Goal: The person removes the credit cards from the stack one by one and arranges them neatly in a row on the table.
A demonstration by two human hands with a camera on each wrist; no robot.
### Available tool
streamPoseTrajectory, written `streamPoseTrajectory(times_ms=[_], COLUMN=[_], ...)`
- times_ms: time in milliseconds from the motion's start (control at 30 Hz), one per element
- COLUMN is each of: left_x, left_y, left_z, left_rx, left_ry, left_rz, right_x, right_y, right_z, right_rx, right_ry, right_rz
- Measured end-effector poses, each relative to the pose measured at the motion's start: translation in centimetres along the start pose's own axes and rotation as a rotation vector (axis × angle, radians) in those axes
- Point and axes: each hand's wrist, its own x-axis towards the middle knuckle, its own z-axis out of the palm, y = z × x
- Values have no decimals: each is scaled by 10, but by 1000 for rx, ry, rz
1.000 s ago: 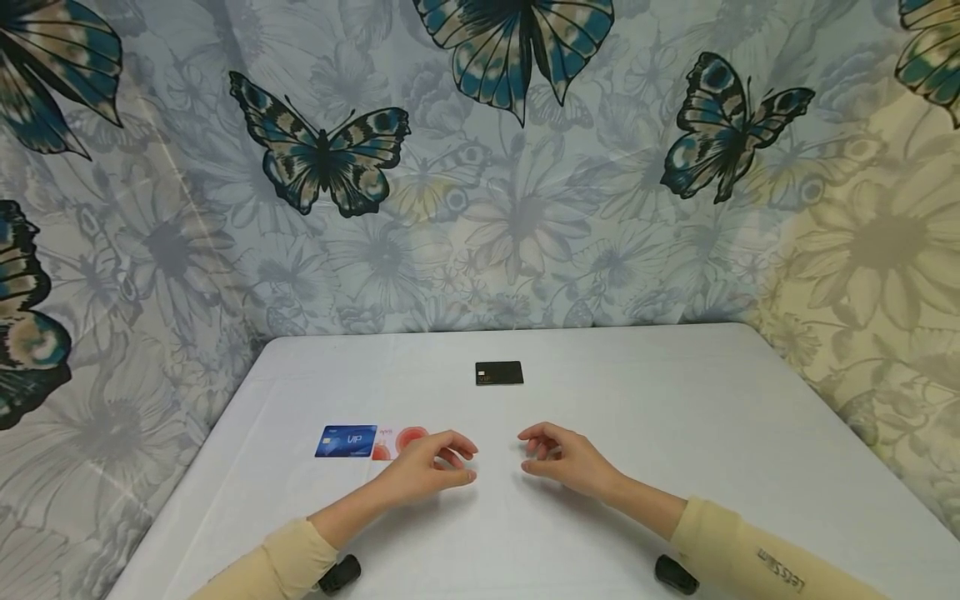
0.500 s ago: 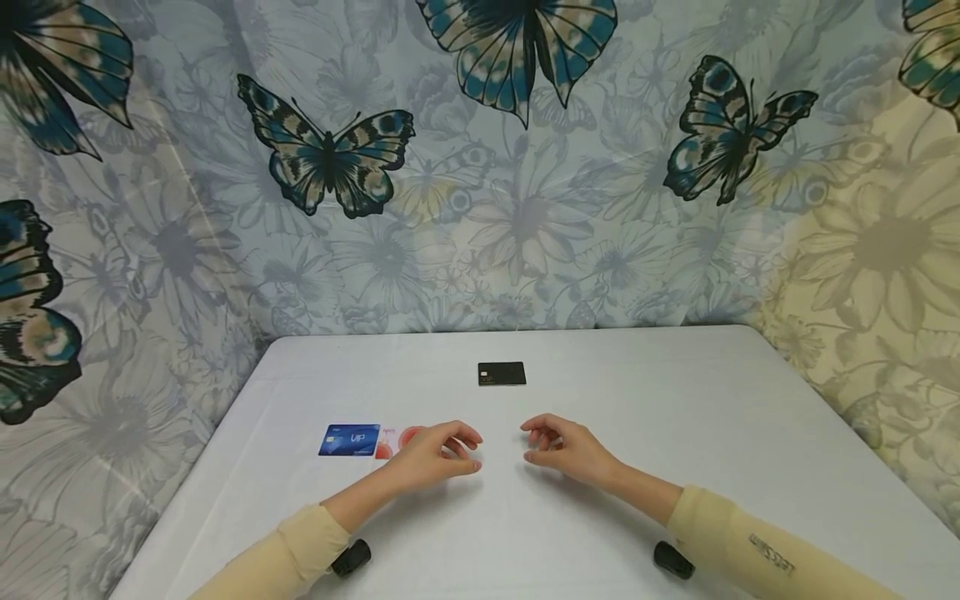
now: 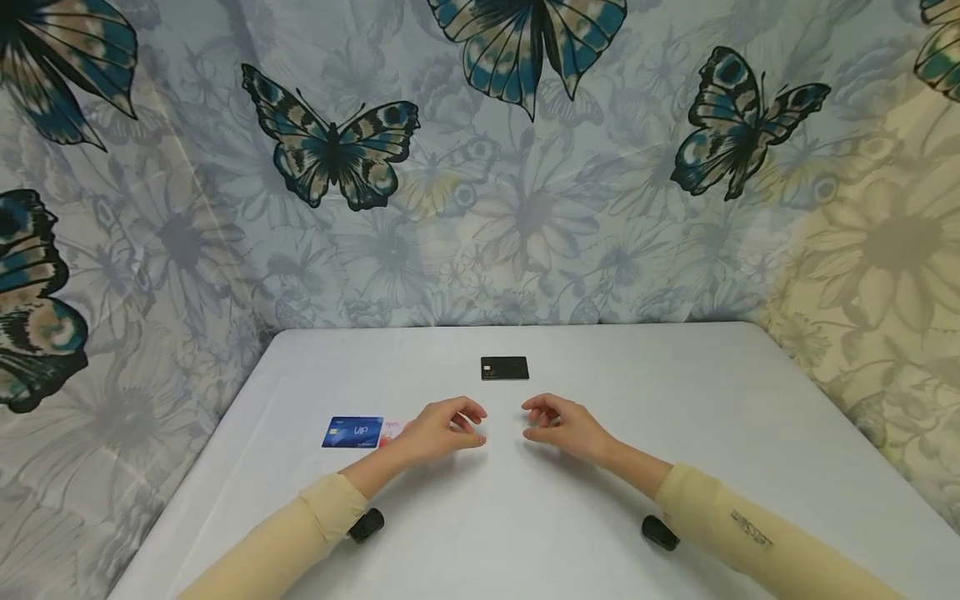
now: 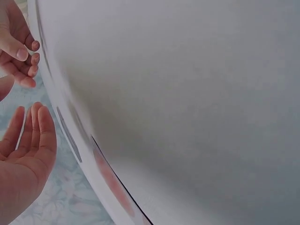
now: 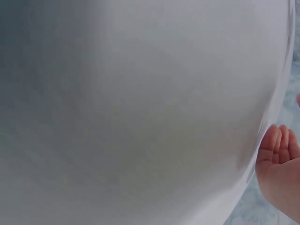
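My left hand [image 3: 444,429] hovers over the middle of the white table, fingers loosely bent and holding nothing. Facing it across a small gap is my right hand [image 3: 567,427], also relaxed with nothing between fingers and thumb. Beyond both hands, near the far edge, lies a black card [image 3: 505,368] with a chip and VIP lettering. A blue VIP card [image 3: 352,432] lies left of my left hand. Beside it a pink and white card [image 3: 390,431] is mostly hidden behind that hand. In the left wrist view, the pink card [image 4: 112,183] appears at the table's lower side.
The white table [image 3: 637,375] reaches back to a wall covering [image 3: 525,250] printed with butterflies and flowers. A black device [image 3: 367,525] sits under the left wrist and another black device [image 3: 660,532] under the right one.
Both hands have moved forward, toward the black card, keeping their loose pose. The left hand now covers more of the pink card. The cards stay where they lie while the head view shifts slightly.
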Motion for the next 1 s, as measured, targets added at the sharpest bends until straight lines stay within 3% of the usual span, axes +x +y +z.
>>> streamPoseTrajectory(times_ms=[667,1000], left_x=[46,64], left_y=[-15,-20], left_z=[-15,-20], left_rx=[83,128], left_ry=[23,85], left_rz=[-61,-119], right_x=[42,63], right_y=[1,12], right_z=[-6,-11], right_rx=[-119,-225], right_ry=[19,61], right_rz=[9,26])
